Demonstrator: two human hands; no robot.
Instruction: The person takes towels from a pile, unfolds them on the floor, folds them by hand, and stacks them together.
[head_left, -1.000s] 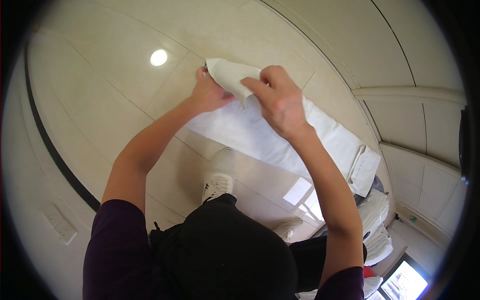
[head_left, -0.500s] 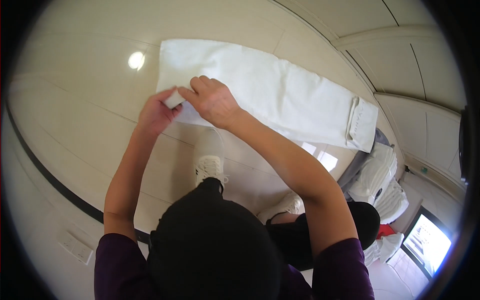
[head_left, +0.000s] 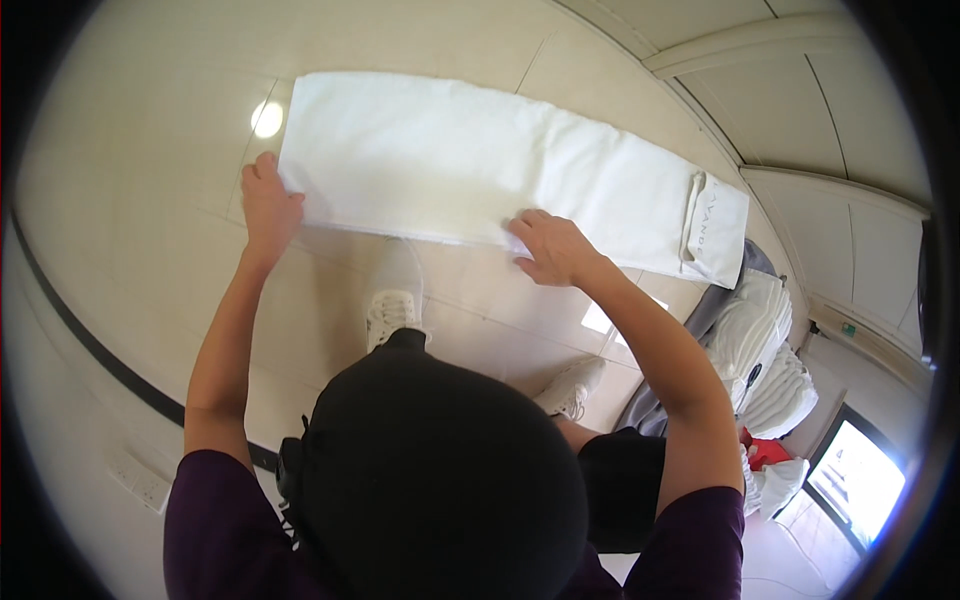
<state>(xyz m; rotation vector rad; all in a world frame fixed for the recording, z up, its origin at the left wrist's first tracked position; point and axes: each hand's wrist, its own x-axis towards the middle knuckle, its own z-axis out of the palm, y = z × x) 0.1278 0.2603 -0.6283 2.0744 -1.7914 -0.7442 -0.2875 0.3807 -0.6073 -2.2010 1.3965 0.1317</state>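
A long white folded towel (head_left: 410, 150) lies flat on the tiled floor, running from the far left toward the right. Its right end carries a folded-back band (head_left: 705, 230) with grey lettering. My left hand (head_left: 270, 212) is at the towel's near left corner, thumb and fingers apart, fingertips just beyond the left edge. My right hand (head_left: 556, 246) rests at the near long edge, around the middle, with its fingers touching the cloth and its thumb spread away. Neither hand visibly grips the fabric.
My white shoes (head_left: 395, 315) stand on the floor close to the towel's near edge. On the right lie a grey cloth (head_left: 715, 310) and a pile of folded white textiles (head_left: 755, 330). Beyond are pale cabinets (head_left: 830, 120) and a lit screen (head_left: 855, 475).
Both hands have let go of the pinched towel corner and moved apart, the left outward, the right along the near edge. The turned-up corner now lies flat.
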